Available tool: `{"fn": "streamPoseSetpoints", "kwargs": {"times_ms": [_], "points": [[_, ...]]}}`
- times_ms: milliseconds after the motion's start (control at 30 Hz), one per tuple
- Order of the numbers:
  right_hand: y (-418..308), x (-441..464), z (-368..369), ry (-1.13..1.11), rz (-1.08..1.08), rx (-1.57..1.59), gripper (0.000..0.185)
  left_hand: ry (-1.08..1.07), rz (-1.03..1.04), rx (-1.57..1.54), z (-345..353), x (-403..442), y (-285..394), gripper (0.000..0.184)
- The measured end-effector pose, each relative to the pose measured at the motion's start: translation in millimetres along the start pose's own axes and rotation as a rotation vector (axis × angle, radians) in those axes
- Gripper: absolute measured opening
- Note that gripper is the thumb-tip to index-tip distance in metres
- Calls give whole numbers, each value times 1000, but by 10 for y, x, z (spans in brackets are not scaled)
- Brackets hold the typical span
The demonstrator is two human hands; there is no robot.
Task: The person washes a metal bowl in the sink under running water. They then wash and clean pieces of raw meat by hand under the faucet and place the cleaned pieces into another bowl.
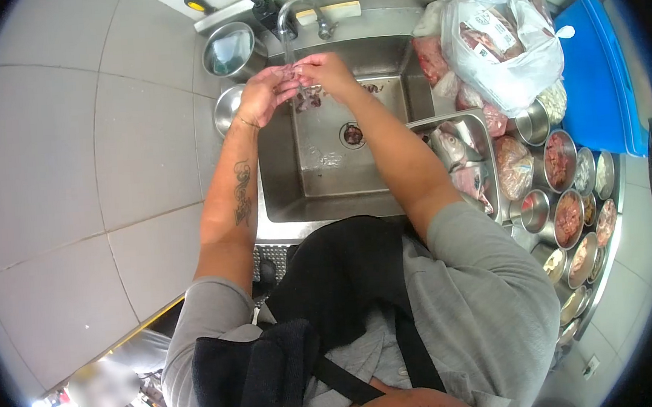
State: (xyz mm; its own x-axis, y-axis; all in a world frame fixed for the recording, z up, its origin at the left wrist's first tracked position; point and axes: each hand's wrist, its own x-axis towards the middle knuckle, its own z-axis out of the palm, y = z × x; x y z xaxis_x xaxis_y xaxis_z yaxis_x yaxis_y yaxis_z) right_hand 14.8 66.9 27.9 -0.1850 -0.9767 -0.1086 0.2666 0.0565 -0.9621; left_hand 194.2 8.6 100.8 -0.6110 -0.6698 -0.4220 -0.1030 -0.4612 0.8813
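Both hands are close together under the running faucet [302,8], above the back left of the steel sink [330,158]. My left hand [267,94] has its palm turned up and its fingers partly curled by the water. Touching it from the right, my right hand [323,73] has its fingers bent and pressed together. Something small and pinkish may be between them, too small to make out. Dark reddish scraps [309,99] lie in the sink just beneath the hands, and more bits sit in the drain [352,134].
Steel bowls [234,51] stand left of the sink. On the right are a tray of fish [454,145], a white plastic bag [510,77] with packed meat, several metal containers of cut food [559,158] and a blue bin [597,79]. A tiled wall borders the left.
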Motion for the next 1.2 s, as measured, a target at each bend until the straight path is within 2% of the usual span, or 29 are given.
{"fn": "streamPoseSetpoints", "kwargs": {"times_ms": [67, 133, 233, 267, 333, 367, 433, 467, 533, 567, 633, 767, 833, 967, 1033, 1100, 1133, 1200], "points": [[-13, -26, -3, -25, 49, 86, 25, -3, 1, -11, 7, 14, -17, 25], [-45, -78, 12, -28, 136, 311, 25, -4, 1, -23, 6, 23, -39, 26], [48, -59, -24, -54, 98, 257, 24, -3, -2, -38, 38, 36, -50, 25], [15, -70, -33, -54, 98, 257, 24, 24, 4, 61, 49, 47, -59, 25], [-40, -104, -51, -32, 1, -212, 23, 53, 5, 162, 58, 58, -78, 25], [-4, -95, -65, -30, 4, -210, 23, 58, 26, 203, 73, 59, -82, 24], [40, -37, -89, -56, -40, -74, 21, 62, 49, 245, 100, 54, -79, 24], [24, -41, -79, -56, -42, -73, 21, 67, 43, 149, 138, 22, -43, 24], [0, -68, -50, -31, 81, 409, 22, 71, 39, 55, 164, 28, -11, 24], [-4, -79, -47, -32, 80, 409, 22, 58, 31, -18, 149, 61, -27, 24], [-18, -86, -54, -27, 128, 608, 25, 48, 26, -92, 104, 140, -60, 23], [18, -60, -93, -3, 164, 623, 22, 30, 50, -166, 91, 262, -118, 22], [113, 11, -119, 197, 157, 628, 26, 38, 68, -210, 120, 275, -112, 22], [21, -60, -84, 186, 86, 587, 28, 25, 51, -232, 179, 288, -51, 25], [59, 26, -93, -29, -41, 514, 27, 24, 42, -238, 165, 305, -41, 24], [83, 119, -125, 10, -15, 415, 25, 103, 23, -32, 150, 324, -32, 23], [105, 145, -132, 48, 11, 317, 23, 103, 21, -32, 135, 327, -28, 23], [57, 154, -134, 42, 38, 348, 22, 202, 0, -31, 87, 345, -12, 23]]}}
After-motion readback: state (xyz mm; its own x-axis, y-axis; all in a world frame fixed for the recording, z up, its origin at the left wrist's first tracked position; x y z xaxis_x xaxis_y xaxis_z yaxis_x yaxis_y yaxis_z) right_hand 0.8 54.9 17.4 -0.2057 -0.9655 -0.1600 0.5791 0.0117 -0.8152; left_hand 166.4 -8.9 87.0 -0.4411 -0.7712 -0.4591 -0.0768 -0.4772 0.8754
